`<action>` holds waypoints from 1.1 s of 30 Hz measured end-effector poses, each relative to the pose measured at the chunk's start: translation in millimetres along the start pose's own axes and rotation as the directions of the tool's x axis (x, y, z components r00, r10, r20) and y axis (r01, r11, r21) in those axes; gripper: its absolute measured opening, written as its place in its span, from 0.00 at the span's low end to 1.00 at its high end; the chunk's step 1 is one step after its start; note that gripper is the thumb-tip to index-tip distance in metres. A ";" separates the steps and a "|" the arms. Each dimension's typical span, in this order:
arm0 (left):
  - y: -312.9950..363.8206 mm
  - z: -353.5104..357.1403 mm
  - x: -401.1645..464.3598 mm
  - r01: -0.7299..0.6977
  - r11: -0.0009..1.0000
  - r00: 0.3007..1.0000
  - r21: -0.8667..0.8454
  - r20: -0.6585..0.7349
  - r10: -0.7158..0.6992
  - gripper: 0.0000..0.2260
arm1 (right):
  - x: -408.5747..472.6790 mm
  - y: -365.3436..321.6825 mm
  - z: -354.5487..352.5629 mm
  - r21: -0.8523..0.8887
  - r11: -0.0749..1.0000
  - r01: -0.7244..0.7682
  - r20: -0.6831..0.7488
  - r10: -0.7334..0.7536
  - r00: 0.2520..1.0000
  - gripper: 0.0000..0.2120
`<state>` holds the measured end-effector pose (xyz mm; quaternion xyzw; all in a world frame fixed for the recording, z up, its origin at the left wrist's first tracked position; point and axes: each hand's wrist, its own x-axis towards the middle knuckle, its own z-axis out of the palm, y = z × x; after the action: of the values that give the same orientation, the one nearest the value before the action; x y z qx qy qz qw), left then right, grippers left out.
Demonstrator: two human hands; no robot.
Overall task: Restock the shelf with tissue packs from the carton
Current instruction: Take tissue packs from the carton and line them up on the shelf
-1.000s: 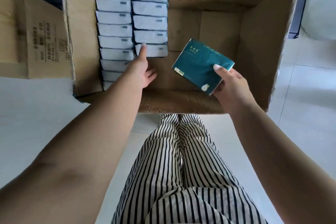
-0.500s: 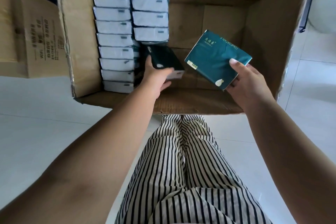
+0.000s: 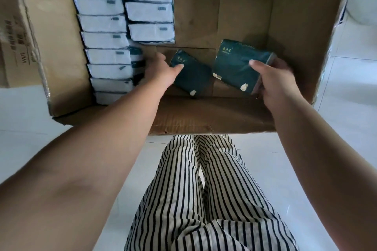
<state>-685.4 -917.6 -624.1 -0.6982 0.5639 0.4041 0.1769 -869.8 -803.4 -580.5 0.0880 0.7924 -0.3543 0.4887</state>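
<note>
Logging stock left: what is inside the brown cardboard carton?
Two rows of white-ended tissue packs line the brown cardboard carton. Each hand, left hand and right hand, holds a dark green pack. Any lower layers are covered.

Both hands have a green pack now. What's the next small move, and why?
Probably lift both packs up out of the carton toward the shelf. The left hand grips one pack, the right hand another, so neither hand is free to take more.
</note>
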 end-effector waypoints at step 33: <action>73.8 -222.3 -206.2 -0.366 0.558 0.899 -0.745 -0.128 0.420 0.10 | -232.6 -149.6 -86.2 0.247 0.798 0.550 0.094 -0.585 0.806 0.03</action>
<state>-680.6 -963.2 -315.4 -0.5503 0.4800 0.6518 -0.2048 -886.0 -809.2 -291.4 -0.1334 0.6973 -0.5714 0.4117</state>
